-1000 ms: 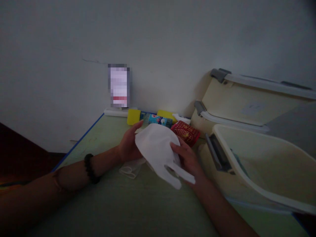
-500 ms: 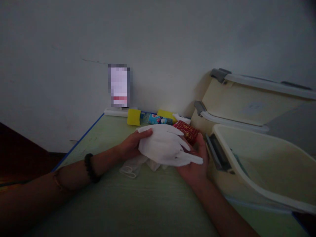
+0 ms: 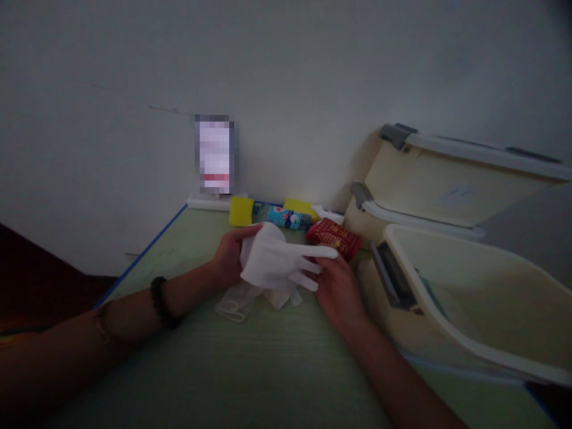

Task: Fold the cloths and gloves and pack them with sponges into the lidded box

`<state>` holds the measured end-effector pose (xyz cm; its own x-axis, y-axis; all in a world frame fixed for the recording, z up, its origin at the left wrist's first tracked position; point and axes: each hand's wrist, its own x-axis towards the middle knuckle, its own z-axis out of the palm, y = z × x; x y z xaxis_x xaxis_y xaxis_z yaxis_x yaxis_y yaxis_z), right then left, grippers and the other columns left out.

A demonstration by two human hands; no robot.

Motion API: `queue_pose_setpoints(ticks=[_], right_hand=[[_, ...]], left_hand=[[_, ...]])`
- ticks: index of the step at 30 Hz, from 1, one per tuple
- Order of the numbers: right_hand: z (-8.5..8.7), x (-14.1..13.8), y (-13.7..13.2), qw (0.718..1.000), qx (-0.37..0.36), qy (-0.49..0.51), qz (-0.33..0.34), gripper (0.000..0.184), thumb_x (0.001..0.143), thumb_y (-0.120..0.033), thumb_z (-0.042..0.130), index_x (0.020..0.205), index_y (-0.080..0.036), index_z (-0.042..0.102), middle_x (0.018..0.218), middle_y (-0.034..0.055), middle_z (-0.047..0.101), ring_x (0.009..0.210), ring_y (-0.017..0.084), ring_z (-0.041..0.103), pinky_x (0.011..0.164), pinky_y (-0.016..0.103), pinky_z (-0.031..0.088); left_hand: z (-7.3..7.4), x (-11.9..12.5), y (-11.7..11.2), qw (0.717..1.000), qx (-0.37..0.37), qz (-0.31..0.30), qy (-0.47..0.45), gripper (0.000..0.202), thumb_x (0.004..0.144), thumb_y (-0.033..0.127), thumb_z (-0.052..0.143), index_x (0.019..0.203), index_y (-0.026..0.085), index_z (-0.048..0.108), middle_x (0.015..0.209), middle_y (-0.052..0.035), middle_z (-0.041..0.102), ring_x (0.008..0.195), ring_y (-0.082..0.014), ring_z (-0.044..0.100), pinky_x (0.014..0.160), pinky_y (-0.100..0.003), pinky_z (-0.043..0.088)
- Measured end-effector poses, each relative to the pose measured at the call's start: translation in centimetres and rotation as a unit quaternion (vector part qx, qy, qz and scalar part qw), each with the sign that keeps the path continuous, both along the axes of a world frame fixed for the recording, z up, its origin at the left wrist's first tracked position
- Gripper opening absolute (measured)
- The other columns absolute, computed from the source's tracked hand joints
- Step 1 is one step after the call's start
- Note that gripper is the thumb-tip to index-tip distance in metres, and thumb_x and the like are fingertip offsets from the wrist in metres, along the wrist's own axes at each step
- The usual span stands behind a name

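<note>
Head view, limp white glove (image 3: 268, 262) above the bench (image 3: 250, 369), left hand (image 3: 229, 256) clasping its wrist end, right hand (image 3: 342, 295) half-curled at its finger tubes, grip unclear, crumpled translucent plastic (image 3: 235, 305) half-hidden beneath.

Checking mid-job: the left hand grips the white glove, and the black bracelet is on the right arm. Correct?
Not quite: the black bracelet is on the left arm, as the head view shows. The left hand does grip the white glove.
</note>
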<state>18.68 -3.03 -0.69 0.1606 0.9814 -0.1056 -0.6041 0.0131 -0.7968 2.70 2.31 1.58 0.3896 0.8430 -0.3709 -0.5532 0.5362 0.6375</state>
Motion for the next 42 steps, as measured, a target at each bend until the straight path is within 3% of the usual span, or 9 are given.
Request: queue_pose_setpoints(ticks=[3,7,13,19,27,30,33,38,42], right_hand=[[0.5,0.1,0.0,0.999,-0.006,0.036,0.027,0.009,0.064,-0.027,0.058,0.070,-0.020,0.060,0.069,-0.0002,0.067,0.066,0.017,0.060,0.063,0.032,0.048],[0.7,-0.1,-0.2,0.994,-0.041,0.058,0.088,0.034,0.071,-0.050,0.049,0.070,-0.018,0.061,0.068,0.0027,0.065,0.065,0.019,0.060,0.062,0.035,0.049],[0.0,-0.8,-0.4,0.989,0.002,-0.091,0.119,0.027,0.069,-0.038,0.062,0.090,-0.021,0.061,0.092,0.0024,0.065,0.079,0.017,0.059,0.068,0.031,0.048],[0.0,-0.4,-0.5,0.956,0.022,-0.287,0.060,0.017,0.069,-0.034,0.064,0.074,-0.019,0.060,0.065,-0.0031,0.058,0.058,0.010,0.051,0.053,0.021,0.039],[-0.4,0.3,-0.2,0.969,0.023,-0.240,-0.049,0.021,0.074,-0.042,0.056,0.077,-0.021,0.055,0.058,-0.0060,0.048,0.051,0.010,0.046,0.049,0.022,0.037],[-0.3,0.6,-0.1,0.936,0.051,-0.337,-0.090,0.019,0.072,-0.036,0.060,0.084,-0.021,0.059,0.083,0.0005,0.059,0.078,0.015,0.054,0.073,0.029,0.041],[0.0,0.6,-0.3,0.888,0.120,-0.432,-0.101,0.027,0.072,-0.032,0.060,0.097,-0.022,0.059,0.106,0.0052,0.057,0.103,0.020,0.048,0.093,0.036,0.032],[0.7,0.2,-0.9,0.856,0.171,-0.484,-0.057,0.035,0.070,-0.031,0.063,0.103,-0.022,0.056,0.114,0.0063,0.054,0.108,0.022,0.046,0.095,0.038,0.030],[0.6,0.1,-1.0,0.850,0.179,-0.493,-0.048,0.014,0.071,-0.030,0.061,0.082,-0.022,0.059,0.096,0.0035,0.060,0.092,0.020,0.053,0.085,0.034,0.037]], left_hand=[[0.2,-0.1,0.0,1.000,-0.022,-0.015,-0.012,0.022,0.075,0.021,0.048,0.078,0.008,0.065,0.065,-0.0091,0.069,0.062,-0.0227,0.065,0.067,-0.035,0.052],[0.1,-0.3,0.0,0.996,0.002,-0.078,-0.047,0.036,0.077,0.028,0.045,0.099,0.005,0.061,0.078,-0.0130,0.070,0.075,-0.0271,0.065,0.074,-0.040,0.049],[0.1,-0.4,0.0,0.996,0.005,-0.071,-0.050,0.032,0.078,0.025,0.043,0.092,0.005,0.063,0.068,-0.0114,0.069,0.068,-0.0251,0.066,0.070,-0.036,0.050],[0.1,-0.3,0.1,0.995,0.005,-0.087,-0.045,0.038,0.079,0.028,0.041,0.098,0.001,0.060,0.074,-0.0151,0.069,0.070,-0.0268,0.065,0.069,-0.037,0.050],[-0.1,0.4,0.1,0.999,0.016,-0.036,-0.011,0.030,0.080,0.026,0.045,0.095,0.006,0.062,0.068,-0.0105,0.069,0.066,-0.0228,0.066,0.068,-0.032,0.051],[-0.3,0.3,0.1,0.998,0.022,-0.063,-0.014,0.028,0.080,0.025,0.047,0.092,0.007,0.063,0.073,-0.0111,0.070,0.067,-0.0221,0.066,0.067,-0.031,0.051],[-0.4,0.1,0.0,0.996,0.028,-0.087,-0.008,0.024,0.079,0.023,0.049,0.090,0.008,0.064,0.074,-0.0105,0.070,0.064,-0.0212,0.065,0.062,-0.030,0.050],[-1.0,0.2,-0.4,0.985,0.093,-0.132,0.059,0.015,0.074,0.023,0.059,0.078,0.010,0.064,0.064,-0.0073,0.067,0.052,-0.0164,0.061,0.048,-0.024,0.046],[-1.7,0.3,-0.5,0.973,0.155,-0.150,0.088,0.013,0.068,0.023,0.067,0.071,0.012,0.062,0.059,-0.0024,0.063,0.048,-0.0122,0.057,0.045,-0.021,0.042]])
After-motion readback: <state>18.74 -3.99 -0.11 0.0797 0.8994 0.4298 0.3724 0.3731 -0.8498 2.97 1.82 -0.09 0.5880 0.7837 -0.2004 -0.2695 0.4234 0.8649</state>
